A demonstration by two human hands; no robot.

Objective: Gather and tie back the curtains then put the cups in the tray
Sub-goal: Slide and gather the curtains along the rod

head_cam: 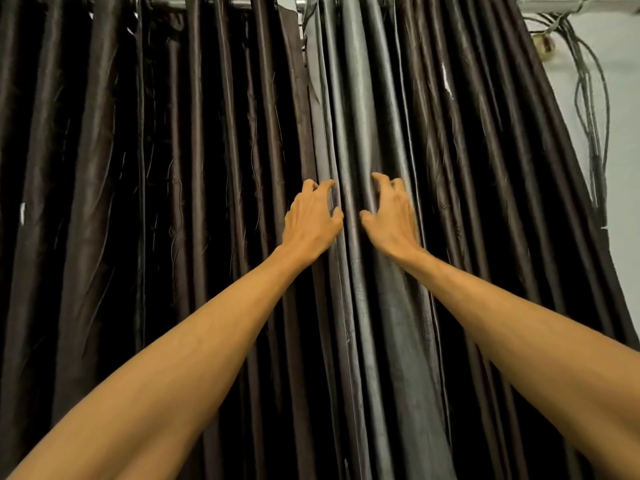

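Note:
Two dark brown curtains hang drawn across the whole view, the left curtain (156, 202) and the right curtain (485, 202), meeting in grey-sheened folds at the middle. My left hand (311, 220) rests against the inner edge of the left curtain, fingers curled and spread on the cloth. My right hand (391, 216) lies on the inner folds of the right curtain, fingers likewise curled. A narrow strip of fabric separates the two hands. Whether either hand pinches the cloth is unclear. No cups or tray are in view.
A metal curtain rod (228, 2) runs along the top. At the far right is a pale wall (623, 133) with a bundle of cables (588, 98) hanging down beside the right curtain's outer edge.

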